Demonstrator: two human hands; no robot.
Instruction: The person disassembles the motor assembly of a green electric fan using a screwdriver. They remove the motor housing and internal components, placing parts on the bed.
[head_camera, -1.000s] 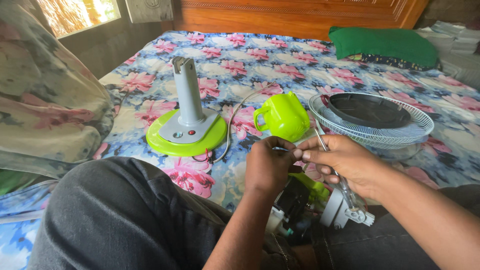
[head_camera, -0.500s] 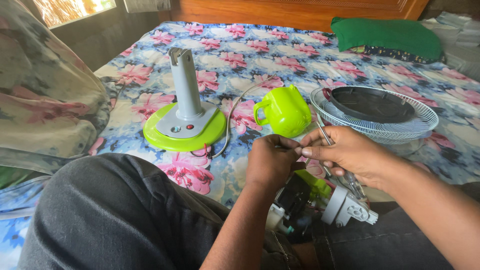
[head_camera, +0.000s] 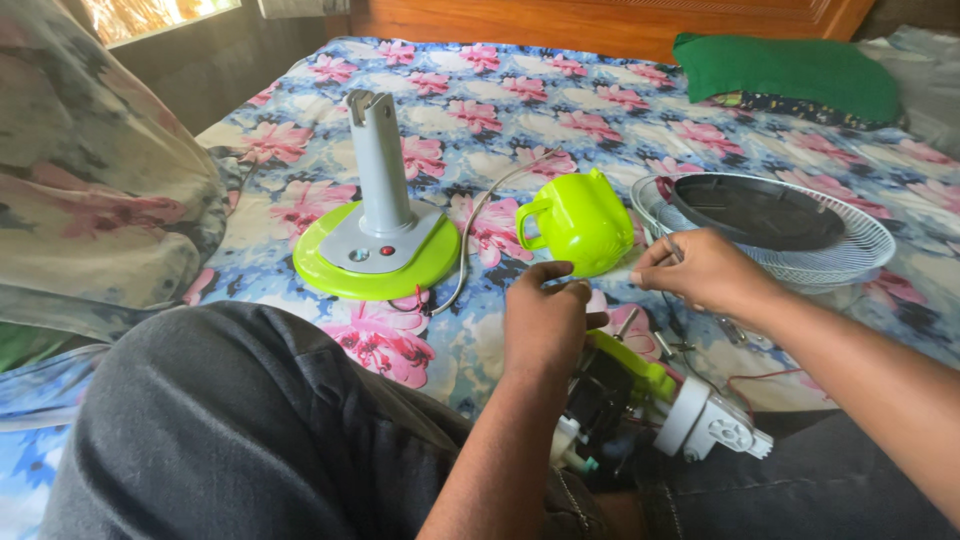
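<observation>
- Bed (head_camera: 600, 110) covered by a blue sheet with pink flowers.
- Carved wooden headboard (head_camera: 600, 20) along the far edge.
- Window (head_camera: 150, 12) at upper left, daylight entering.
- Dark wall (head_camera: 250, 55) beside it.
- Green pillow (head_camera: 790, 75) near headboard.

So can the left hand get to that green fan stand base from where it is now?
Probably yes: the left hand is near the green fan stand base, with only floral bedsheet and a thin cord between.
</observation>
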